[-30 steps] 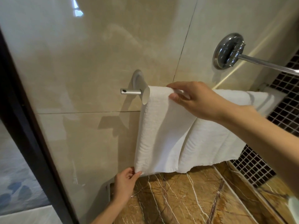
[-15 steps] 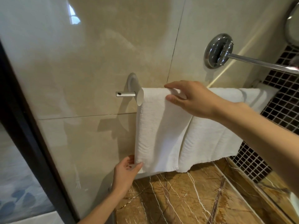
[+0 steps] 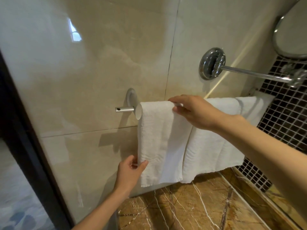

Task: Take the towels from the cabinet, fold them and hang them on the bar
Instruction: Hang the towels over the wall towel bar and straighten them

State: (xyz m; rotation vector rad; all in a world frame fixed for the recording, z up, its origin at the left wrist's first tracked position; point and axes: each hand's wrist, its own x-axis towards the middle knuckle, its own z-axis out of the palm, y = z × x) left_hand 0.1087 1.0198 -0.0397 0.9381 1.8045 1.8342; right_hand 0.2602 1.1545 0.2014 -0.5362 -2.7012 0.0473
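Two white folded towels hang side by side over the towel bar [image 3: 126, 109] on the beige tiled wall. The left towel [image 3: 159, 140] sits at the bar's left end beside its round bracket. The right towel [image 3: 216, 146] hangs wider behind my forearm. My right hand [image 3: 194, 112] pinches the top right edge of the left towel at the bar. My left hand [image 3: 131, 170] grips the lower left edge of the same towel between thumb and fingers. Most of the bar is hidden under the towels.
A chrome arm on a round wall mount [image 3: 212, 63] sticks out to the right above the towels, ending at a round mirror [image 3: 292, 35]. Brown marble counter [image 3: 191, 206] lies below. Dark mosaic tile [image 3: 285, 120] is at the right, a black door frame [image 3: 25, 140] at the left.
My left hand has moved up along the left towel's lower left edge and now grips it. My right hand has stayed at the top of that towel.
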